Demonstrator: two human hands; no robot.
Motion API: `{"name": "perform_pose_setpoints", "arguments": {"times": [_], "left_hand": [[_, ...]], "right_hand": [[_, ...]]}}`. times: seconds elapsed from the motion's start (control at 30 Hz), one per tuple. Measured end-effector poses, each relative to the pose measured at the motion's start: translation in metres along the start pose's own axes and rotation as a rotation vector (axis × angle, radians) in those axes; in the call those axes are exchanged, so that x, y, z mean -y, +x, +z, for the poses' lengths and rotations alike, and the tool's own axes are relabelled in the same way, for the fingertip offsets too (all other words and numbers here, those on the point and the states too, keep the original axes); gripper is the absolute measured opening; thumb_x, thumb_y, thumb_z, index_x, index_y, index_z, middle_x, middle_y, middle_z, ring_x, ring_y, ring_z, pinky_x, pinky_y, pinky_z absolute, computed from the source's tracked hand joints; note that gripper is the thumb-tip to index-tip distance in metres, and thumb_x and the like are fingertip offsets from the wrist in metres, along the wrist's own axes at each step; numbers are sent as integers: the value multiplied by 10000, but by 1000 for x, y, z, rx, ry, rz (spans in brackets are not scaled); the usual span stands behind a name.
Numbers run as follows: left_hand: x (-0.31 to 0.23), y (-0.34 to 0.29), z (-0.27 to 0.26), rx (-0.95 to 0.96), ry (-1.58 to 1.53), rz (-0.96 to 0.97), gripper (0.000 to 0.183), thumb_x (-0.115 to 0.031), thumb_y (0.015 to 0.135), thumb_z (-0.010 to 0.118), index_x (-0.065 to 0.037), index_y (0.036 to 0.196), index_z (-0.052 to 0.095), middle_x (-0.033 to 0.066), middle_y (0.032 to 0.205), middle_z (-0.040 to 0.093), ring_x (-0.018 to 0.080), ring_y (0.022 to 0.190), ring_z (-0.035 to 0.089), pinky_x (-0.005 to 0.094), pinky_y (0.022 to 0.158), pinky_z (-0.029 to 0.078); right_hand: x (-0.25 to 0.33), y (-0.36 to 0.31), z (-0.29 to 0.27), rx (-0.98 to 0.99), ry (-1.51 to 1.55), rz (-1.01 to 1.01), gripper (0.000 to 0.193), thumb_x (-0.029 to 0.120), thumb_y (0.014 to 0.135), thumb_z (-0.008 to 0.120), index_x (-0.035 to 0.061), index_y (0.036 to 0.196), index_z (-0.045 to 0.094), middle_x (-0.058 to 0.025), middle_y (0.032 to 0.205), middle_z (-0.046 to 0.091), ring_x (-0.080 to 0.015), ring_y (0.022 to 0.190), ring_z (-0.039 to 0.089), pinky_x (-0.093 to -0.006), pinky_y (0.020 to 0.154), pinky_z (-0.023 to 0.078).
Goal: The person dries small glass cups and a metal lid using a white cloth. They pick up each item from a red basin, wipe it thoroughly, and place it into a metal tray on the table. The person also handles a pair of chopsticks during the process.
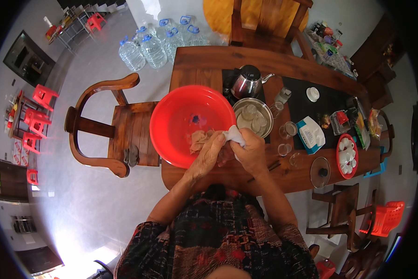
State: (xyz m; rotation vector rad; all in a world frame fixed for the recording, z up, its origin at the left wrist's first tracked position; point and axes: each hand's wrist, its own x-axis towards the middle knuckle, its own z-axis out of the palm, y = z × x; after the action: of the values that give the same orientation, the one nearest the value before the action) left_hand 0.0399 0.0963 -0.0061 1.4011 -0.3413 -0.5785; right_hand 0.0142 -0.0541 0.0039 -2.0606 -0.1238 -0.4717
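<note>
Over the right rim of a large red basin (171, 107), my two hands come close together with a white cloth (235, 135) bunched between them. My right hand (250, 148) is closed round the cloth's right part. My left hand (210, 149) grips at its left end, with the fingers partly hidden. Beside the left fingers, inside the basin, shows a crumpled beige piece (198, 141) that looks like cloth; I cannot tell whether it joins the white one. Just beyond my right hand stands a steel pot (267, 113) with drinking glasses (255, 120) in it.
A kettle (249, 83) stands behind the pot on the wooden table (195, 60). To the right are glasses (290, 129), a tissue box (311, 135), a glass lid (320, 172) and a red tray (348, 175) of white cups. A wooden chair (120, 125) stands left.
</note>
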Motion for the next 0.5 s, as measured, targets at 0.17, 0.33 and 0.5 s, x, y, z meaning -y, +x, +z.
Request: {"name": "perform_pose_setpoints", "arguments": {"times": [0.17, 0.33, 0.5], "left_hand": [[32, 5, -4, -139, -567, -149, 616, -599, 929, 313, -69, 1183, 496, 39, 809, 562, 128, 680, 546, 284, 544, 435], [31, 6, 7, -190, -655, -189, 532, -559, 947, 327, -103, 1159, 501, 31, 975, 561, 149, 899, 557, 325, 763, 472], [49, 2, 11, -365, -217, 116, 289, -310, 973, 429, -54, 1094, 487, 73, 1060, 522, 168, 998, 513, 315, 899, 418]], "right_hand": [[2, -9, -4, -21, 487, 470, 268, 129, 784, 622, -15, 1006, 581, -116, 736, 546, -293, 668, 588, -337, 614, 478], [23, -15, -4, 75, -299, -152, 406, 146, 745, 588, -4, 1118, 532, -146, 1059, 498, -316, 887, 534, -411, 725, 473], [14, -23, 2, 272, -506, -365, 282, 84, 733, 571, -16, 992, 620, -76, 1065, 526, -251, 872, 502, -355, 682, 470]]}}
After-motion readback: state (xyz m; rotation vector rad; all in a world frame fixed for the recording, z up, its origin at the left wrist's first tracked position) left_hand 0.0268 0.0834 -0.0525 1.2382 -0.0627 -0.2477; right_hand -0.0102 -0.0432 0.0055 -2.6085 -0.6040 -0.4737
